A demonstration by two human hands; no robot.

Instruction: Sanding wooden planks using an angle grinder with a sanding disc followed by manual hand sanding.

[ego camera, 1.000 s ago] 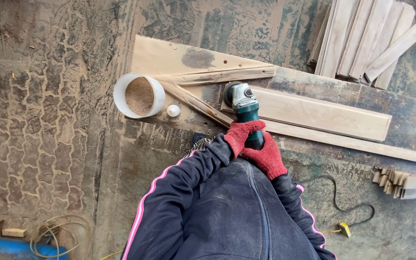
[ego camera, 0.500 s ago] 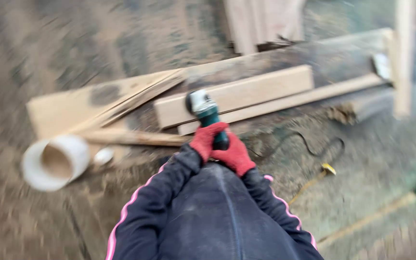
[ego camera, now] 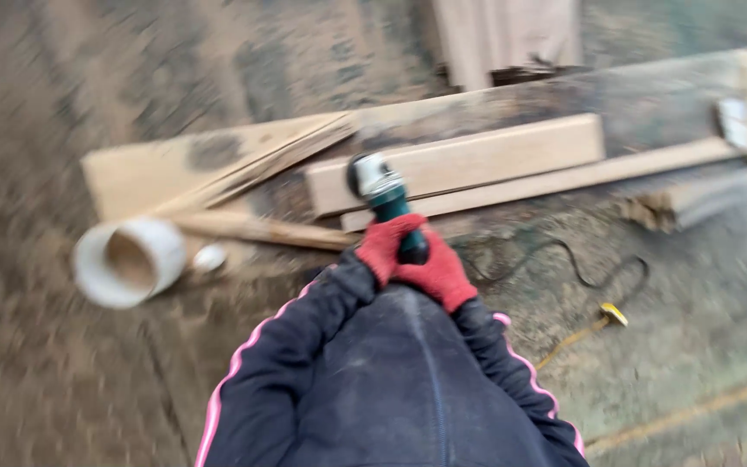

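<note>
Both my hands wear red gloves and grip a green and grey angle grinder [ego camera: 379, 192] by its body. My left hand [ego camera: 387, 241] wraps the handle from the left and my right hand [ego camera: 439, 275] holds it from the right. The grinder's head rests at the left end of a pale wooden board [ego camera: 477, 158] lying on a darker plank [ego camera: 616, 99]. A thinner wooden strip [ego camera: 564, 180] lies along the board's near side. The view is blurred by motion.
A white bucket [ego camera: 128, 259] holding sawdust lies left of me, with a small white cap [ego camera: 210, 257] beside it. Thin wooden strips [ego camera: 261, 169] lie over a flat panel [ego camera: 157, 173]. A black cord [ego camera: 564, 259] runs to a yellow plug [ego camera: 613, 314]. Stacked boards [ego camera: 503, 35] sit beyond.
The view has swung and tilted, so the scene now looks rotated and blurred. Both hands stay on the grinder at the board's left end.
</note>
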